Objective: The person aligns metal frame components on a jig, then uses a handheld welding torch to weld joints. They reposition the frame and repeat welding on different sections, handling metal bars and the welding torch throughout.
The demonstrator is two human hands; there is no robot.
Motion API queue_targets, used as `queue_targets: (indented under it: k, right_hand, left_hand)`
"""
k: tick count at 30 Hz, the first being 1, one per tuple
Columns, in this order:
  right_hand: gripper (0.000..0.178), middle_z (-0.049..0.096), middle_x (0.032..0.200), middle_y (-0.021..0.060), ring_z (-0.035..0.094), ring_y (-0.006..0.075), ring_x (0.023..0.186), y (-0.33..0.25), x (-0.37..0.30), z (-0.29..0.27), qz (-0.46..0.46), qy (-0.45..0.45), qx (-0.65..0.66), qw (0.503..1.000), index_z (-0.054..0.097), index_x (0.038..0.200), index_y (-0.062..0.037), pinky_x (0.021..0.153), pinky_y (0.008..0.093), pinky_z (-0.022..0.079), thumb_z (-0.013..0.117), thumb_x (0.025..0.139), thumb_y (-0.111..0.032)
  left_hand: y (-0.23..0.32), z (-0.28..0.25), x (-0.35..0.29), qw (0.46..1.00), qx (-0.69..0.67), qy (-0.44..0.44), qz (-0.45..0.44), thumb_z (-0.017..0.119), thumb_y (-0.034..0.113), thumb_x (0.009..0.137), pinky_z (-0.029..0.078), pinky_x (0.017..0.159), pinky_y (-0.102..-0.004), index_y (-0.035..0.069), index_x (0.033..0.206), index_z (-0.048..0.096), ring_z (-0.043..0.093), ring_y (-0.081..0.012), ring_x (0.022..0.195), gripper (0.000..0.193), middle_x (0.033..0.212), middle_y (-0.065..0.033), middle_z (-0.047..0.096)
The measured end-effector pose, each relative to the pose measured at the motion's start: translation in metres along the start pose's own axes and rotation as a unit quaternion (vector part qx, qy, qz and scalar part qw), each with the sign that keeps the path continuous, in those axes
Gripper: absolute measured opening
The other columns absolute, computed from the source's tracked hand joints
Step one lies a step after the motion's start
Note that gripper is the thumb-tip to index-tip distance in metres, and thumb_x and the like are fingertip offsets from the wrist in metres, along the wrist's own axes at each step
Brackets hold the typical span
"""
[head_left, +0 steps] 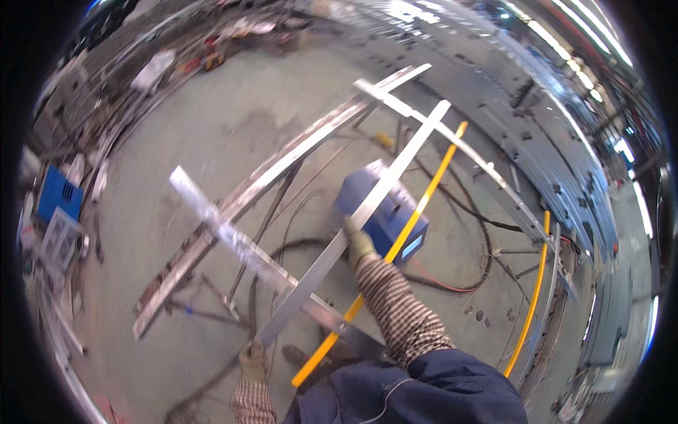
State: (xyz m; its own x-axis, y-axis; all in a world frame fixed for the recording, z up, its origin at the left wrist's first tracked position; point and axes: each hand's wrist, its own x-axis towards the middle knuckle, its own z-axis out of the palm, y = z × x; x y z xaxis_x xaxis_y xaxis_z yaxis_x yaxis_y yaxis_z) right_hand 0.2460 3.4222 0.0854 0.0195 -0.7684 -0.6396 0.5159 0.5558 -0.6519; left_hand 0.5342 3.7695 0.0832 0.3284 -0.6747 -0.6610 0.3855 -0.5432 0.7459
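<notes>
A long, flat silvery metal bar (388,182) runs diagonally away from me, lying across a near metal crosspiece (236,239) and a far metal crosspiece (466,147). My left hand (253,360), gloved, is closed at the bar's near end. Farther up, my right hand (359,240), in a greenish glove, grips the bar around its middle; part of its fingers is hidden by the bar. Beside the bar on the right, a yellow bar (424,201) lies roughly parallel to it. The picture is slightly blurred.
Left of the bar stands a long metal support beam (282,155) on legs. Underneath sits a blue box-shaped machine (357,192) with dark cables on the floor. Another yellow bar (535,304) is at right. Stacked metal profiles (526,131) fill the far right.
</notes>
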Motion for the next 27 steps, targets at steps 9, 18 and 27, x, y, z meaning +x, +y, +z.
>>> queue_targets:
  k: [9,18,27]
  right_hand:
    - [0.103,0.045,0.165,0.0269,0.04,0.0426,0.156,-0.011,-0.108,0.025,-0.454,-0.163,-0.755,0.445,0.049,0.158,0.0,0.131,0.0539,0.029,0.086,0.082,-0.058]
    - [0.097,0.055,0.158,0.0214,0.038,0.0412,0.158,0.02,-0.16,0.088,-0.27,-0.29,-0.873,0.284,0.049,0.159,-0.0039,0.135,0.06,0.013,0.073,0.088,-0.064]
    - [0.089,0.063,0.149,0.0199,0.05,0.0381,0.149,0.027,-0.157,0.09,-0.3,-0.31,-0.859,0.275,0.055,0.154,-0.002,0.134,0.0588,0.02,0.076,0.088,-0.058]
  left_hand:
    - [-0.012,0.006,-0.001,0.999,-0.05,0.018,-0.003,0.07,0.048,0.107,0.03,0.047,-0.0248,0.008,0.096,0.068,0.042,-0.0046,0.053,0.042,0.071,0.0055,0.054]
    - [0.0,0.018,-0.007,0.998,-0.02,0.042,0.042,0.079,0.046,0.102,0.035,0.053,-0.026,0.005,0.102,0.075,0.047,-0.0047,0.064,0.041,0.078,0.0061,0.06]
    - [-0.016,0.016,-0.004,0.997,-0.018,0.03,0.069,0.08,0.045,0.101,0.045,0.065,-0.0287,-0.001,0.107,0.076,0.054,-0.0089,0.077,0.047,0.086,0.001,0.067]
